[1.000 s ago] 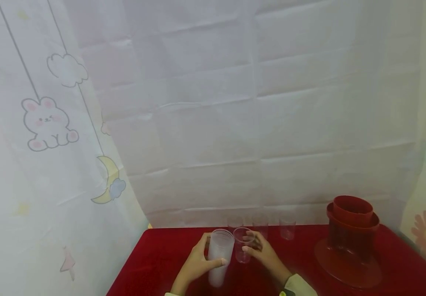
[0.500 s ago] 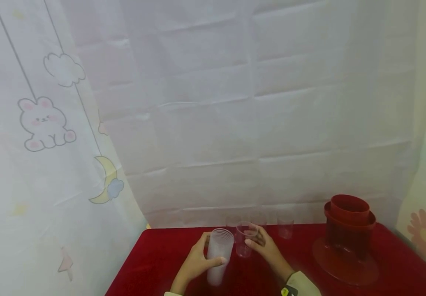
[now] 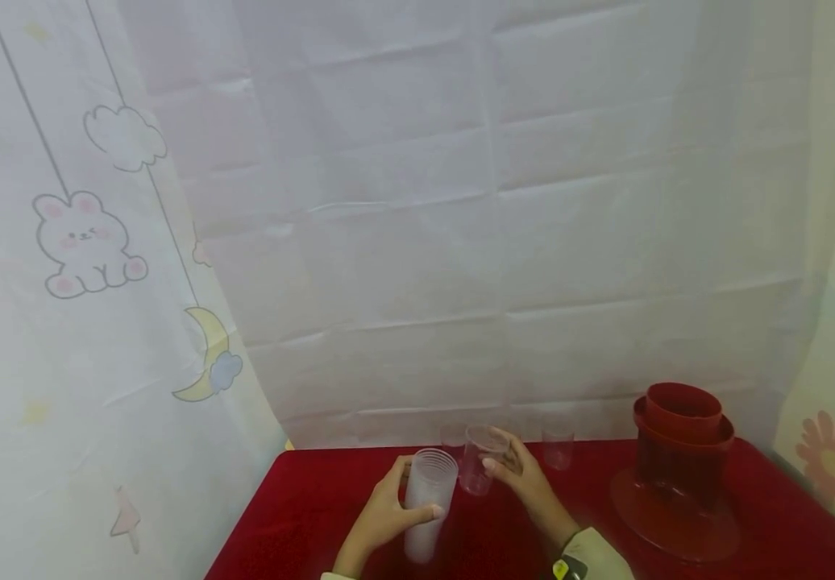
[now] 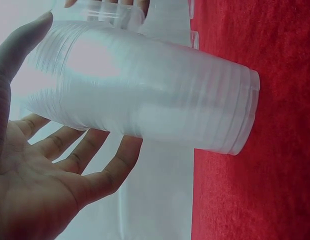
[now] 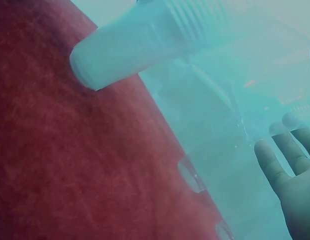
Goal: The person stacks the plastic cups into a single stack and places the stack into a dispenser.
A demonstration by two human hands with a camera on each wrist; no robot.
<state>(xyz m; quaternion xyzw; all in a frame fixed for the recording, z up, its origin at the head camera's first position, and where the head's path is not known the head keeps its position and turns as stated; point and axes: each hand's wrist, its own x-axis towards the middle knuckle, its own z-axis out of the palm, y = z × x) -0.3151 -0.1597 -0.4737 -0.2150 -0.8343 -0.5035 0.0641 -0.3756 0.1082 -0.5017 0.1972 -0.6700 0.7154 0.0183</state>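
My left hand [image 3: 381, 511] grips a tall stack of nested clear plastic cups [image 3: 428, 491], fingers behind and thumb across the front. In the left wrist view the stack [image 4: 145, 90] is tilted, its base end over the red cloth. My right hand [image 3: 529, 483] holds a single clear cup [image 3: 475, 467] near its rim, thumb on the near side, a little beyond and right of the stack. Only part of the right hand's fingers [image 5: 280, 165] shows in the right wrist view, where the cup is washed out by glare.
Several clear cups stand along the table's far edge, one cup [image 3: 558, 448] right of my right hand and another cup [image 3: 452, 435] behind the held one. A red plastic piece with a round base [image 3: 682, 459] stands at the right on the red tablecloth [image 3: 301, 499].
My right hand has moved forward and slightly right with the single cup, toward the table's far side. The left hand and its stack stay almost where they were.
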